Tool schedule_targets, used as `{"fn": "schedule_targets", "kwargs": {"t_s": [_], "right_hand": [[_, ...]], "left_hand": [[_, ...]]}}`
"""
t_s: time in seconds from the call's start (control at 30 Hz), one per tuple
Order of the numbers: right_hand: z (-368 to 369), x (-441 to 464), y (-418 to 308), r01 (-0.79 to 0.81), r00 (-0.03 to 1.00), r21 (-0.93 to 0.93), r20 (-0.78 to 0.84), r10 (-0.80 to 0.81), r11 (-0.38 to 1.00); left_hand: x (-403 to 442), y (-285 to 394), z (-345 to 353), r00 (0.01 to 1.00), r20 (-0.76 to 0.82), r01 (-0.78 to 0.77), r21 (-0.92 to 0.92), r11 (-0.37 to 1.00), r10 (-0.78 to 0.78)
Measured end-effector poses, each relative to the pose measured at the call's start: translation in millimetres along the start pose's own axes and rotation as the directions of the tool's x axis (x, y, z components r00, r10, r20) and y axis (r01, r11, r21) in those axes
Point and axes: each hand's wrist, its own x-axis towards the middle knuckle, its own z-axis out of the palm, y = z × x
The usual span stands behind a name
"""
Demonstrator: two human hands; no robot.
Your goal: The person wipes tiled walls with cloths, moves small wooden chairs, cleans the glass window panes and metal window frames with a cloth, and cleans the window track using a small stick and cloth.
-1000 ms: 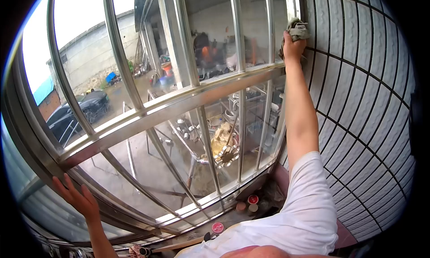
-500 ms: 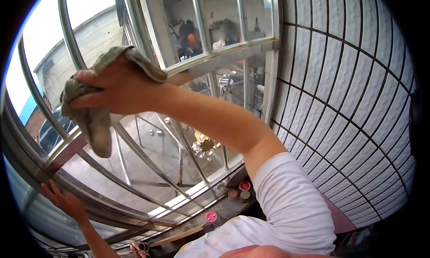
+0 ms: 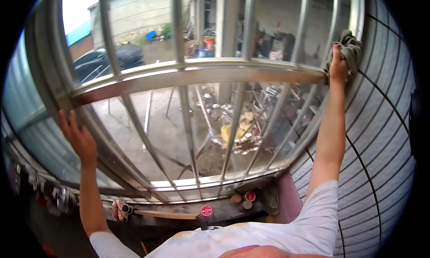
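A crumpled grey-green cloth (image 3: 350, 49) is gripped in my right hand (image 3: 339, 66), up at the right end of the horizontal metal rail (image 3: 201, 75). The cloth bunches out around the fingers and touches the window frame beside the tiled wall. My left hand (image 3: 79, 137) rests on the left side of the metal window frame (image 3: 56, 74), fingers spread, holding nothing. Vertical metal bars (image 3: 186, 123) cross the window above and below the rail.
Along the sill below stand several jars, one with a red lid (image 3: 206, 211), near a wooden-handled brush (image 3: 165, 214). White tiles (image 3: 380, 137) cover the wall at right. Through the bars show a dark car (image 3: 127, 56) and a yard with scattered metal items.
My right hand has carried the cloth from the left part of the window to the rail's right end. The view has turned; my left hand stays on the left frame.
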Motion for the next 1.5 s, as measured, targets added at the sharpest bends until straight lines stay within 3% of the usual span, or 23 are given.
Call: {"fn": "schedule_targets", "kwargs": {"t_s": [0.07,0.1,0.17,0.2,0.27,0.3,0.47,0.63,0.7,0.77,0.8,0.83,0.9,0.97,1.07,1.13,1.2,1.27,1.3,1.33,1.37,1.47,1.5], "right_hand": [[16.7,-12.6,-56.1,0.063,0.996,0.057,0.067,-0.067,0.996],[28.9,-15.3,-80.0,0.286,0.957,-0.003,0.059,-0.285,0.958],[54.1,-31.5,-151.4,0.482,0.871,0.044,0.09,-0.484,0.875],[77.6,-44.3,-168.7,0.665,0.746,-0.185,0.117,-0.655,0.724],[105.8,-60.0,-244.3,0.712,0.702,-0.123,0.111,-0.703,0.692],[108.3,-64.6,-304.3,0.572,0.803,0.173,0.079,-0.591,0.802],[149.2,-106.2,-432.4,0.677,0.557,0.444,0.213,-0.803,0.587],[171.0,-91.8,-460.3,0.779,0.476,0.394,0.133,-0.869,0.487],[166.9,-80.7,-470.9,0.768,0.506,0.36,0.167,-0.847,0.53],[164.1,-72.5,-482.5,0.673,0.668,0.292,0.153,-0.728,0.679],[169.2,-73.8,-486.6,0.708,0.661,0.205,0.146,-0.736,0.676],[178.3,-79.0,-483.8,0.757,0.629,0.228,-0.006,-0.777,0.612],[182.7,-99.4,-478.3,0.744,0.596,0.411,-0.053,-0.801,0.527],[158.0,-106.0,-474.3,0.801,0.472,0.377,0.083,-0.878,0.466],[166.1,-95.0,-469.4,0.803,0.46,0.381,0.092,-0.883,0.458],[184.3,-58.8,-471.8,0.88,0.372,0.292,0.065,-0.926,0.374],[212.4,3.8,-483.0,0.907,0.387,0.16,0.046,-0.921,0.39],[234.4,79.7,-508.0,0.857,0.514,0.022,-0.002,-0.858,0.514],[248.8,124.3,-512.6,0.869,0.489,0.003,-0.155,-0.859,0.494],[266.3,173.1,-519.9,0.817,0.485,-0.199,-0.272,-0.831,0.542],[231.2,199.7,-520.3,0.793,0.604,-0.029,-0.089,-0.792,0.608],[203.8,257.7,-451.5,0.384,0.916,-0.312,0.007,-0.402,0.869],[201.0,272.0,-402.3,0.366,0.914,-0.092,-0.151,-0.377,0.926]], "left_hand": [[-0.8,0.5,-2.2,1.0,0.009,0.022,-0.014,1.0,-0.022],[0.0,3.6,-3.8,0.999,0.018,0.028,-0.03,0.999,-0.028],[1.2,3.1,-4.6,1.0,-0.012,-0.019,-0.056,0.998,0.018],[0.3,1.3,-3.2,1.0,-0.018,-0.003,-0.057,0.998,0.002],[-3.0,-2.8,-0.3,0.999,-0.024,0.024,-0.069,0.997,-0.026],[-1.6,-2.0,-1.9,0.999,-0.028,0.014,-0.104,0.994,-0.017],[-5.7,-8.8,-4.5,0.998,0.045,-0.031,-0.135,0.99,0.037],[3.0,-22.8,-13.3,0.99,-0.008,-0.137,-0.224,0.965,0.139],[22.6,-25.2,-17.4,0.988,-0.036,-0.154,-0.256,0.954,0.15],[39.3,-26.7,-20.3,0.996,0.016,-0.085,-0.212,0.973,0.091],[42.4,-27.5,-17.6,0.993,0.063,-0.086,-0.172,0.981,0.098],[42.8,-28.8,-15.6,0.992,0.047,-0.104,-0.184,0.977,0.115],[38.4,-29.0,-12.3,0.992,0.039,-0.116,-0.134,0.984,0.123],[36.8,-28.7,-11.9,0.992,0.025,-0.12,-0.153,0.981,0.125],[36.6,-29.0,-10.9,0.992,0.004,-0.121,-0.118,0.986,0.123],[35.7,-28.5,-11.2,0.994,0.0,-0.11,-0.134,0.985,0.111],[34.2,-28.9,-9.9,0.996,0.003,-0.092,-0.142,0.986,0.093],[31.7,-31.0,-6.9,0.994,-0.011,-0.11,-0.134,0.985,0.11],[31.8,-31.0,-6.8,0.994,-0.011,-0.112,-0.139,0.984,0.112],[31.0,-31.2,-5.7,0.993,-0.007,-0.116,-0.138,0.984,0.116],[29.5,-33.5,-6.5,0.992,0.004,-0.123,-0.131,0.984,0.124],[32.0,-32.7,-14.4,0.989,0.047,-0.135,-0.126,0.983,0.142],[32.8,-31.9,-15.9,0.987,0.058,-0.141,-0.134,0.981,0.15]]}}
